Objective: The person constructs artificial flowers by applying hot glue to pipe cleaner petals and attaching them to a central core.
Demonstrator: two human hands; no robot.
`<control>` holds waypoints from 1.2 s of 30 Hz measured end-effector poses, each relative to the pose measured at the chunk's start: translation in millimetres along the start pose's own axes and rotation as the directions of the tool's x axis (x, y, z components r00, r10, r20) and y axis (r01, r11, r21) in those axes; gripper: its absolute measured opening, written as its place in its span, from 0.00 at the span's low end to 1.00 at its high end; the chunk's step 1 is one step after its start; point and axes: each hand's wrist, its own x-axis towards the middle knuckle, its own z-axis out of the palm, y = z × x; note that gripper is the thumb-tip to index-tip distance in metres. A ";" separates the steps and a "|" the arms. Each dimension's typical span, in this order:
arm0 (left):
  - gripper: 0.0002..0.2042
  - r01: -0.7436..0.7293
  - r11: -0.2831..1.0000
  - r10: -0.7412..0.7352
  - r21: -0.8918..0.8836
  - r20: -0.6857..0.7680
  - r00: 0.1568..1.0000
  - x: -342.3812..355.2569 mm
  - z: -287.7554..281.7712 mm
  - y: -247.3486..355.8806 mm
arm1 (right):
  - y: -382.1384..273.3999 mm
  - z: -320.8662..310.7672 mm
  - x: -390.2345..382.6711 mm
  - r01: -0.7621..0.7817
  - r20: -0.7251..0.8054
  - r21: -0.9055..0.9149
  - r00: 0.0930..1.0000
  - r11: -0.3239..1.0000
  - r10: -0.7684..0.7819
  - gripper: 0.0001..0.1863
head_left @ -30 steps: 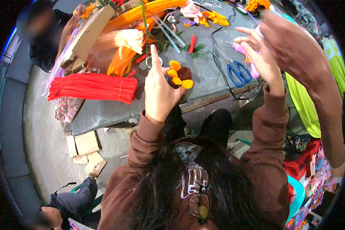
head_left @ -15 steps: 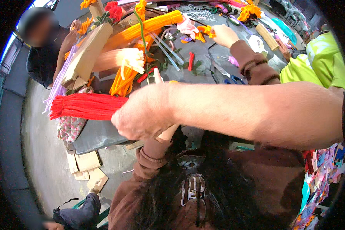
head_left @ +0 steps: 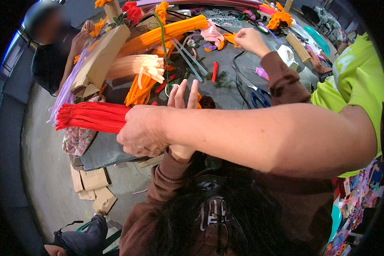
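My left hand (head_left: 182,97) has its fingers raised and stretched, its lower part behind a co-worker's bare arm (head_left: 264,136). A brown-and-orange flower (head_left: 208,102) is just right of my fingers; whether I hold it is hidden. My right hand (head_left: 249,42), in a brown sleeve, pinches an orange fuzzy piece (head_left: 230,38) at the back of the table (head_left: 96,151). The co-worker's hand (head_left: 138,130) lies on a thick red pipe-cleaner bundle (head_left: 85,117), below my left fingers. Blue-handled scissors (head_left: 259,98) lie right of the flower, partly behind my sleeve.
Orange (head_left: 170,30) and peach (head_left: 132,64) bundles, cardboard (head_left: 100,55) and thin clear sticks (head_left: 187,55) crowd the left and middle. A person in dark clothing (head_left: 51,64) is at the left; a lime shirt (head_left: 350,77) at the right. Cardboard pieces (head_left: 94,179) lie on the floor.
The co-worker's arm has swept from the right across me to the red bundle, over my left wrist. My right hand has moved back and left, from near the scissors to the orange piece.
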 end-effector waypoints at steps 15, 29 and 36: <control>0.27 -0.042 0.856 0.030 -0.515 -0.033 0.999 0.8 13.3 -3.5 | -68.4 -5.9 -159.1 -0.561 0.579 0.761 0.814 0.326 0.047 0.17; 0.25 -0.044 0.934 0.099 -0.355 0.140 0.985 -18.7 -16.8 1.8 | -70.7 8.4 -225.7 -0.175 0.241 0.715 0.971 0.677 -0.004 0.10; 0.15 0.052 0.850 0.058 -0.524 0.190 0.980 -11.2 -33.6 23.9 | -78.6 15.9 -238.6 -0.024 0.071 0.647 0.997 0.762 -0.029 0.07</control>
